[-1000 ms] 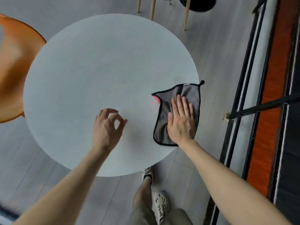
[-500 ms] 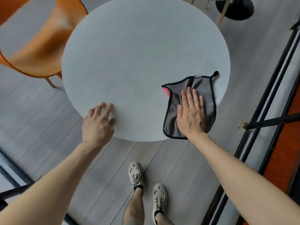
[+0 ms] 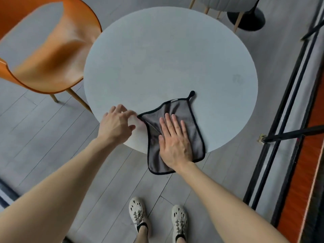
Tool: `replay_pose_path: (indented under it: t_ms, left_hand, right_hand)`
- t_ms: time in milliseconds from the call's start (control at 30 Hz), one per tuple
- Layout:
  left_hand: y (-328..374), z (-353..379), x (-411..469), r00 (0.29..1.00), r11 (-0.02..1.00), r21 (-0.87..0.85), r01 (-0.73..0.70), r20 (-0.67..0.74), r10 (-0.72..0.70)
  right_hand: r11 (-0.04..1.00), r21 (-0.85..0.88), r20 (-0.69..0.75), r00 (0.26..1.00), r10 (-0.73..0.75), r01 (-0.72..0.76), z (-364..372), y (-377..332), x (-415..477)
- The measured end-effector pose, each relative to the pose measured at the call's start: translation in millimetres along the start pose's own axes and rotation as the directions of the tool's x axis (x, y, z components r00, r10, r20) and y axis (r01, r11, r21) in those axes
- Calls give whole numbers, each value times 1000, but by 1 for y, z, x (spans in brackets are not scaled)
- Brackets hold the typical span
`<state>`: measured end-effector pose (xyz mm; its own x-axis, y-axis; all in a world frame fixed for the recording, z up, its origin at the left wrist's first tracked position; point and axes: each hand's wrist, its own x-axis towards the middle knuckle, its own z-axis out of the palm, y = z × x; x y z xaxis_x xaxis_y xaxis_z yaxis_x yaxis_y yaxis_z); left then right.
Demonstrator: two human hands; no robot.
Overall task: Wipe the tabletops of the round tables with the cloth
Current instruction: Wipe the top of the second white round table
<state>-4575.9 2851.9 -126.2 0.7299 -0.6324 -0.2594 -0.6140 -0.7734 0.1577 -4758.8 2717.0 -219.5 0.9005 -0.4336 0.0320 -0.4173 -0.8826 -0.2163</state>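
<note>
Your right hand lies flat, palm down, fingers spread, pressing the grey cloth on the near edge of the round tabletop; it grips nothing, just presses. The cloth's near part hangs past the tabletop rim, and its black hanging loop points far-right. Your left hand is at the near-left rim, fingers loosely curled, fingertips at the cloth's left corner; can't tell if they pinch it. An orange chair stands to the left, touching or just beside the tabletop. A black railing runs along the right. Your shoes are on the grey floor below.
</note>
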Motion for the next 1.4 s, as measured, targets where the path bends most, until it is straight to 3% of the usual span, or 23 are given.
replay_pose_path:
  t_ms: [100,200,400,733,967,1200,1400]
  left_hand:
    - [-13,-19,36,985,994,-16,112,132,-109]
    - [-24,-26,54,968,995,38,92,231,-99]
    - [-22,-27,55,983,994,97,55,167,-71]
    - [-26,-25,54,986,995,77,62,151,-73]
    - [-22,-29,58,975,991,50,123,183,-130]
    - [-25,-21,50,968,984,22,175,181,-176]
    - [-25,-16,50,974,987,-12,161,164,-157]
  right_hand:
    - [1000,2,7,1000,-7,7,-2,1,-6]
    - [1000,-7,24,999,-29,29,-4,0,-6]
    - [995,-21,23,995,-100,101,-16,38,40]
    - [999,-34,-7,1000,14,-14,-30,93,269]
    - [997,-49,30,997,67,-65,-26,77,409]
    - [997,-65,54,998,-43,47,-20,61,398]
    - [965,-32,60,964,-258,260,-7,10,289]
